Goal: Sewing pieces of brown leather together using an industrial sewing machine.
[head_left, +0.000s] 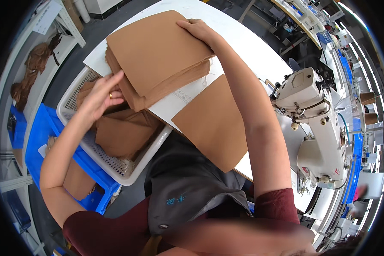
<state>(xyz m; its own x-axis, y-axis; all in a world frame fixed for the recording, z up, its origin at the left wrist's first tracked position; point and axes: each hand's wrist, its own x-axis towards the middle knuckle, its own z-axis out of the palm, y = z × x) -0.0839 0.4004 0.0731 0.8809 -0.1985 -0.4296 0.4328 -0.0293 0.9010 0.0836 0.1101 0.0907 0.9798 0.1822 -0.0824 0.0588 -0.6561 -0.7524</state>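
Observation:
A thick stack of brown fabric pieces lies on the white table, its layers slightly uneven along the near and left edges. My right hand rests with its fingers stretched out over the stack's far right corner. At the left edge of the stack is my left hand, fingertips against the layers, some fingers bent and apart, a ring on one. Nearer to me, a separate brown fabric piece lies flat on the table, partly hidden by my right forearm.
A white plastic basket holding crumpled brown fabric stands below the table's left edge, beside a blue bin. On the right is a white sewing machine. A white shelf with brown cloth stands at far left.

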